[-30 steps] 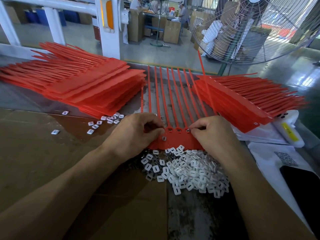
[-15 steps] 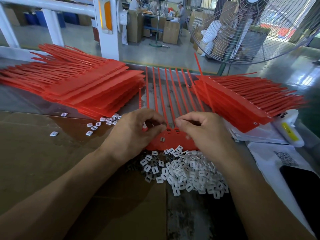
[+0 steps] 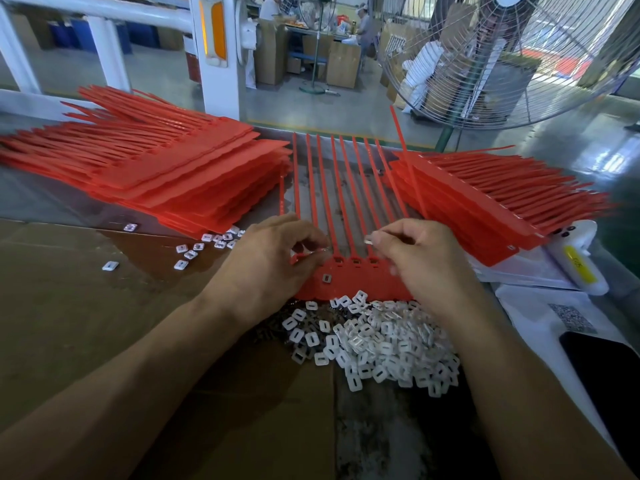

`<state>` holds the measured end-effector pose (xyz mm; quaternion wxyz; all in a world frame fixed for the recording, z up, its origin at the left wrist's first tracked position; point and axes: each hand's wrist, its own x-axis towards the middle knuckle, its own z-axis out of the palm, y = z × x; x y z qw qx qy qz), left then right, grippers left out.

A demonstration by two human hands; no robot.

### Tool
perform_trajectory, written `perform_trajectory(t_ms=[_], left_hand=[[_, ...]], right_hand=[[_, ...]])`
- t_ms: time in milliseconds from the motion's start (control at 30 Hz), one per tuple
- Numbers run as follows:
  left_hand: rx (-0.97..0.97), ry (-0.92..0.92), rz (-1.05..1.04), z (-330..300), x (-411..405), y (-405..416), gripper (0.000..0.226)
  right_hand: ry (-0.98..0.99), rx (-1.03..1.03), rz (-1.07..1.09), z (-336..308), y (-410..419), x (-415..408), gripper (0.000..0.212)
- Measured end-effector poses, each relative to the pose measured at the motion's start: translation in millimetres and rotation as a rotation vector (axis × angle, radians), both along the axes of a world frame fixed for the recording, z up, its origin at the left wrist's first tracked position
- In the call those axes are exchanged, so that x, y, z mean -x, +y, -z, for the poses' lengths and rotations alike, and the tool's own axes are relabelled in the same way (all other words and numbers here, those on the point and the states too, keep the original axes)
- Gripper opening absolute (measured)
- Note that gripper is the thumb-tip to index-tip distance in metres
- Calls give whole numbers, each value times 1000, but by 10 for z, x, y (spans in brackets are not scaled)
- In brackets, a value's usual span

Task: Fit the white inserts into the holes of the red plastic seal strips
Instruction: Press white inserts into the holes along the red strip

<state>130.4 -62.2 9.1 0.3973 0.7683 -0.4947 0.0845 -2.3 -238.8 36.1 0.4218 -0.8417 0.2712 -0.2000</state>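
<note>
- Head view: a red seal strip sheet (image 3: 349, 282) is laid flat at the centre of the frame, on the tabletop (image 3: 69, 306), its thin tails running toward the upper edge.
- The left hand (image 3: 266, 268) is rested on the sheet's left end, fingers curled; something small and shiny is seen at its fingertips, but what it is cannot be told.
- A white insert (image 3: 369, 240) is pinched between thumb and forefinger of the right hand (image 3: 422, 265), just above the sheet's row of holes.
- One insert (image 3: 326, 278) is seen lying on the sheet.
- A heap of white inserts (image 3: 381, 344) is piled just below the sheet.
- Stacks of red strips are placed at the left (image 3: 166, 171) and at the right (image 3: 485, 209).
</note>
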Motion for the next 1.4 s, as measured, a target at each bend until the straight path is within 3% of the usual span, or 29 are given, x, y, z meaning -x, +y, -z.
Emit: perform_trajectory(t_ms=[100, 333, 800, 1400], left_hand=[[-70, -34, -65, 11, -34, 24, 21], [-198, -12, -174, 34, -63, 32, 22], [-276, 41, -163, 14, -62, 36, 26], [-300, 68, -155, 10, -75, 35, 28]], right_hand=[[153, 196, 136, 8, -220, 49, 18], [252, 307, 170, 100, -322, 23, 20], [327, 348, 104, 25, -273, -60, 17], [227, 245, 186, 109, -314, -74, 25]])
